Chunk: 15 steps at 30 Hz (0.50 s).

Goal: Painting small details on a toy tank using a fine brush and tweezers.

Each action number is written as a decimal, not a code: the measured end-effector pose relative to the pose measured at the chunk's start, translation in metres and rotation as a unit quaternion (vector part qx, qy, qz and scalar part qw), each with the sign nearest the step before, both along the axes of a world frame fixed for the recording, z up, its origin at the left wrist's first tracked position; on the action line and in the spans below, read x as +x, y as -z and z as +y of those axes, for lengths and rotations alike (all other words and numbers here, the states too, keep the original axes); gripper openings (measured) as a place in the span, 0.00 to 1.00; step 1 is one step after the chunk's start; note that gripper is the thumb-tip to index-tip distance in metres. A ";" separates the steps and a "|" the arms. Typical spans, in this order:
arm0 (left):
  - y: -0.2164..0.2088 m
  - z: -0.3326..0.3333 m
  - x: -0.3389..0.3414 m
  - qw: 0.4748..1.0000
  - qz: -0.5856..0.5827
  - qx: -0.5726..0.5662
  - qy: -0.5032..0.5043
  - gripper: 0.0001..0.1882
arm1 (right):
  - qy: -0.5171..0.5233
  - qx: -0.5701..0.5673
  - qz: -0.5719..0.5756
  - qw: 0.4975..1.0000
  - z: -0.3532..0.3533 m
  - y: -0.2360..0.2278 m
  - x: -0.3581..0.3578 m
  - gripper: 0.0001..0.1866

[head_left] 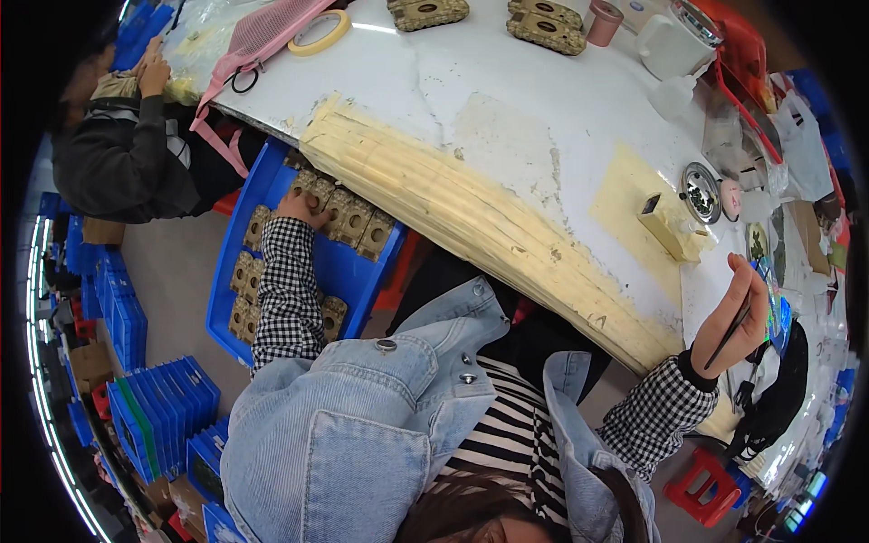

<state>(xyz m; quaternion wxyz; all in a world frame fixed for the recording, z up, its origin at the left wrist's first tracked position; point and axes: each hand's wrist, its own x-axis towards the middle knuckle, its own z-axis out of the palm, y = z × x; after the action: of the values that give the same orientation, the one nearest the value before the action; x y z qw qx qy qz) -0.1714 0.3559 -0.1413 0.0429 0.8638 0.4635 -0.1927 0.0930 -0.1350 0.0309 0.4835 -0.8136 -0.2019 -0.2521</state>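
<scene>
White tabletop (407, 86), left hand (299, 207) on camo pieces (373, 235) in a blue tray (358, 282) (can't tell if gripping), right hand (735, 319) clutching a slim tool (722, 347).

a white, worn table (579, 118) is bearing strips of pale yellow tape (489, 226) along its near edge. toward the far side, a pink mesh bag (272, 36), a tape roll (319, 49), mottled brown blocks (548, 32), a pink cup (604, 23) and a white mug (674, 43) are resting. to the right, a round metal dish (701, 170) is sitting just beside a yellowish block (670, 235).
</scene>
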 end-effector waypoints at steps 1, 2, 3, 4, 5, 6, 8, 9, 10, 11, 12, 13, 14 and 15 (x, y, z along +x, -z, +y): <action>-0.003 -0.003 0.003 1.000 0.019 0.013 0.004 0.32 | -0.001 -0.001 0.000 1.000 0.000 -0.001 0.000 0.09; -0.005 -0.004 0.008 0.999 0.038 0.026 0.008 0.31 | -0.002 -0.001 0.001 1.000 0.000 -0.001 0.000 0.09; -0.006 -0.003 0.011 0.999 0.048 0.005 -0.009 0.29 | 0.001 -0.001 0.005 1.000 0.000 -0.001 0.000 0.09; -0.007 -0.002 0.014 0.998 0.063 0.001 -0.009 0.29 | 0.000 -0.003 0.002 1.000 0.000 -0.001 0.000 0.09; -0.009 -0.001 0.016 0.997 0.077 -0.003 -0.009 0.29 | -0.002 -0.005 0.000 1.000 0.000 -0.001 0.001 0.09; -0.011 0.000 0.018 0.996 0.093 -0.007 -0.008 0.29 | -0.002 -0.008 -0.001 1.000 -0.001 -0.001 0.001 0.09; -0.017 0.001 0.020 0.996 0.085 -0.013 -0.002 0.28 | -0.006 -0.003 0.000 1.000 0.000 -0.001 0.002 0.08; -0.022 0.002 0.020 0.996 0.083 -0.015 -0.001 0.28 | -0.008 -0.001 0.001 1.000 -0.001 0.000 0.001 0.08; -0.028 0.001 0.020 0.997 0.081 -0.018 0.000 0.28 | -0.007 -0.001 0.000 1.000 -0.001 0.000 0.001 0.08; -0.034 0.000 0.021 0.998 0.067 0.003 0.015 0.27 | -0.007 -0.001 -0.001 1.000 -0.002 0.000 0.000 0.08; -0.039 0.002 0.018 0.998 0.052 0.010 0.022 0.26 | -0.010 -0.001 0.000 1.000 -0.001 0.000 0.000 0.08; -0.044 0.005 0.014 0.999 0.038 0.016 0.029 0.26 | -0.009 0.000 0.001 1.000 -0.001 0.000 0.000 0.08; -0.049 0.006 0.010 0.999 0.023 0.022 0.035 0.25 | -0.008 0.000 0.003 1.000 -0.001 -0.001 -0.001 0.09; -0.062 0.000 0.003 0.998 -0.039 0.043 0.035 0.23 | -0.006 0.003 0.005 1.000 -0.002 0.000 -0.001 0.09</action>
<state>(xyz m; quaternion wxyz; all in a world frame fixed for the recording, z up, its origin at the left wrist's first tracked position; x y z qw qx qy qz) -0.1686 0.3561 -0.0789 0.0165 0.8873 0.4391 -0.1403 0.0924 -0.1369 0.0311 0.4884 -0.8122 -0.2036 -0.2456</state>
